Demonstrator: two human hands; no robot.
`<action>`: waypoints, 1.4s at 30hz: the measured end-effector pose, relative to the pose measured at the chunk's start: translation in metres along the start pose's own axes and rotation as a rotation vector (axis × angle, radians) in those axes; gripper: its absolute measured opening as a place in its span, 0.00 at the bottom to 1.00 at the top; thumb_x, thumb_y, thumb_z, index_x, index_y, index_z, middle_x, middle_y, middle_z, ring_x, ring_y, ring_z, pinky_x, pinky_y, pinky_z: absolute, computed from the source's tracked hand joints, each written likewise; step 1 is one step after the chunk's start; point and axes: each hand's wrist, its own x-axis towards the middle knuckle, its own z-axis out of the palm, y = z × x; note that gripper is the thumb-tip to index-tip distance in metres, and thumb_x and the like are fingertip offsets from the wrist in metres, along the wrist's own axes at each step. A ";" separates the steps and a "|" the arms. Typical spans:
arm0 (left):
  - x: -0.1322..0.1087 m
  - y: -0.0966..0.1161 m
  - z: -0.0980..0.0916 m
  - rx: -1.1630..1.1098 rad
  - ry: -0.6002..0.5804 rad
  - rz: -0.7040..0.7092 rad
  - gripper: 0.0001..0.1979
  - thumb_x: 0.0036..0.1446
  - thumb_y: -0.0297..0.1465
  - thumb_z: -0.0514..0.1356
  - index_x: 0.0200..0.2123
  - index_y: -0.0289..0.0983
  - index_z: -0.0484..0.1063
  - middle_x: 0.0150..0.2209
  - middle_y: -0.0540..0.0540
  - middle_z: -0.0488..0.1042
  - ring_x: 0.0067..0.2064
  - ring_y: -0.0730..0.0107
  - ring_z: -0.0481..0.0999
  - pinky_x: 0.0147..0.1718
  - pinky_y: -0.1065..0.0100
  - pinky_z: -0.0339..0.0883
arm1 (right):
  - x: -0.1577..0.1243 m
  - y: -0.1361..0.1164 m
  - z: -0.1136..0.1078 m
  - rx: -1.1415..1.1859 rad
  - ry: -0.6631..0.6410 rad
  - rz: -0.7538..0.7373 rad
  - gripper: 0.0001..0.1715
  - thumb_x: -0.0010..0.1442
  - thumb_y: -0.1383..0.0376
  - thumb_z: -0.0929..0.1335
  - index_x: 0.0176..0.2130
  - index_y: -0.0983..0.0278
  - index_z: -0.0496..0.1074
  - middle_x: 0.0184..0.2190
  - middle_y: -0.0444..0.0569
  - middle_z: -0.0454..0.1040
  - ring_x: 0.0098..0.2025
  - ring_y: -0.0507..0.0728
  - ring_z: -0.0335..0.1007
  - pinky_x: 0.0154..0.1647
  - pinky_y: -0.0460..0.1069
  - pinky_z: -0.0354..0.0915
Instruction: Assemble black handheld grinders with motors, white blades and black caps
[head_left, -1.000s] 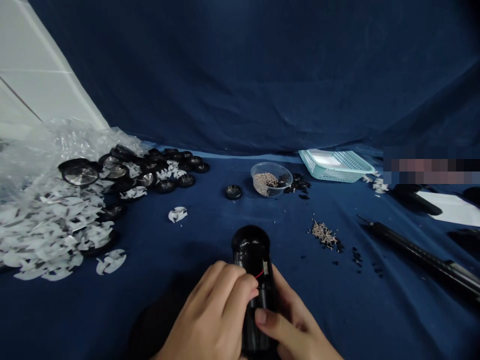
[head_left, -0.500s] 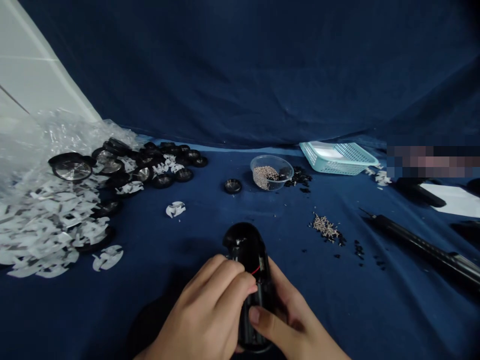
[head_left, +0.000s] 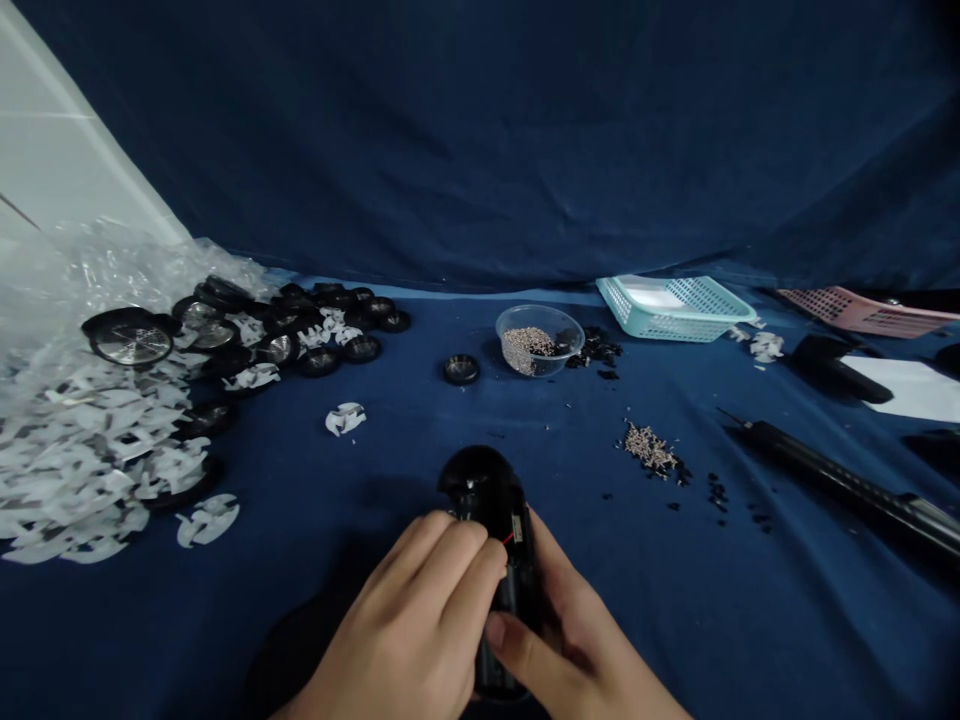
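Both of my hands hold a black plastic housing low in the middle of the view. It has a rounded far end, and a red wire and a small metal part show at its open side. My left hand is closed over its left side, fingertips pressing at the wire. My right hand wraps it from the right and below, thumb laid across its body. The housing's near end is hidden by my hands.
A blue cloth covers the table and backdrop. Black round caps and white paper bits lie left by clear plastic film. A clear bowl of small screws, a loose screw pile, a teal basket and a black screwdriver lie right.
The housing and both hands have drifted slightly left and lower in view. My left fingertips stay at the red wire. The view has shifted, showing a pink tray at the right.
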 end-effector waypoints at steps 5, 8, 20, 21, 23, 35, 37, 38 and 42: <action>0.002 -0.001 0.007 0.058 0.107 0.048 0.18 0.58 0.18 0.45 0.36 0.37 0.73 0.29 0.47 0.73 0.32 0.64 0.73 0.37 0.61 0.72 | 0.001 -0.002 0.002 -0.014 0.032 -0.016 0.45 0.59 0.57 0.71 0.68 0.58 0.50 0.65 0.48 0.57 0.68 0.63 0.46 0.67 0.55 0.49; 0.003 -0.002 0.009 0.090 0.097 0.074 0.17 0.60 0.19 0.45 0.37 0.37 0.72 0.30 0.47 0.74 0.31 0.64 0.73 0.38 0.59 0.72 | 0.000 0.001 0.001 0.018 0.063 0.057 0.45 0.59 0.54 0.71 0.67 0.58 0.52 0.65 0.47 0.59 0.68 0.63 0.48 0.66 0.54 0.53; 0.005 0.000 0.009 0.044 0.002 0.032 0.13 0.61 0.19 0.49 0.36 0.35 0.72 0.31 0.45 0.72 0.33 0.63 0.68 0.35 0.59 0.64 | 0.001 0.004 0.001 -0.046 0.187 -0.020 0.41 0.63 0.50 0.66 0.68 0.52 0.47 0.66 0.45 0.56 0.68 0.61 0.48 0.66 0.56 0.53; 0.005 0.001 0.008 0.042 -0.006 0.023 0.13 0.61 0.19 0.49 0.36 0.35 0.72 0.31 0.45 0.72 0.33 0.62 0.68 0.34 0.59 0.63 | 0.002 0.003 0.000 -0.045 0.158 -0.024 0.41 0.64 0.51 0.66 0.68 0.52 0.45 0.66 0.46 0.57 0.68 0.61 0.49 0.65 0.56 0.55; 0.006 0.001 0.008 0.030 0.003 0.021 0.13 0.61 0.19 0.49 0.35 0.35 0.71 0.30 0.45 0.71 0.32 0.62 0.67 0.32 0.59 0.61 | 0.003 0.002 -0.001 -0.029 0.129 -0.039 0.39 0.65 0.52 0.65 0.68 0.51 0.46 0.65 0.46 0.59 0.67 0.61 0.51 0.64 0.56 0.58; 0.004 -0.001 0.003 0.066 0.059 0.033 0.15 0.57 0.17 0.50 0.34 0.34 0.74 0.30 0.46 0.73 0.32 0.63 0.69 0.33 0.59 0.64 | -0.003 -0.002 -0.003 0.013 0.060 -0.030 0.37 0.64 0.54 0.67 0.67 0.51 0.51 0.68 0.43 0.52 0.69 0.59 0.42 0.67 0.56 0.47; 0.004 0.001 0.000 0.081 0.059 0.030 0.16 0.58 0.17 0.49 0.33 0.35 0.75 0.30 0.46 0.74 0.33 0.63 0.71 0.34 0.59 0.66 | -0.003 -0.002 -0.003 -0.044 0.063 -0.034 0.38 0.64 0.53 0.66 0.67 0.52 0.50 0.68 0.43 0.50 0.70 0.59 0.40 0.68 0.56 0.47; 0.004 0.002 -0.002 0.090 0.045 0.023 0.17 0.59 0.18 0.48 0.34 0.35 0.75 0.30 0.46 0.75 0.33 0.63 0.72 0.35 0.59 0.66 | -0.002 -0.001 -0.002 -0.064 0.059 -0.041 0.38 0.64 0.54 0.66 0.68 0.53 0.49 0.68 0.43 0.50 0.70 0.59 0.40 0.68 0.56 0.47; 0.004 0.007 -0.007 0.149 -0.003 0.003 0.19 0.62 0.19 0.46 0.35 0.34 0.76 0.31 0.46 0.77 0.35 0.62 0.75 0.39 0.58 0.68 | 0.001 0.007 0.002 -0.113 0.073 -0.114 0.39 0.65 0.58 0.65 0.68 0.55 0.45 0.67 0.43 0.52 0.69 0.58 0.43 0.68 0.54 0.45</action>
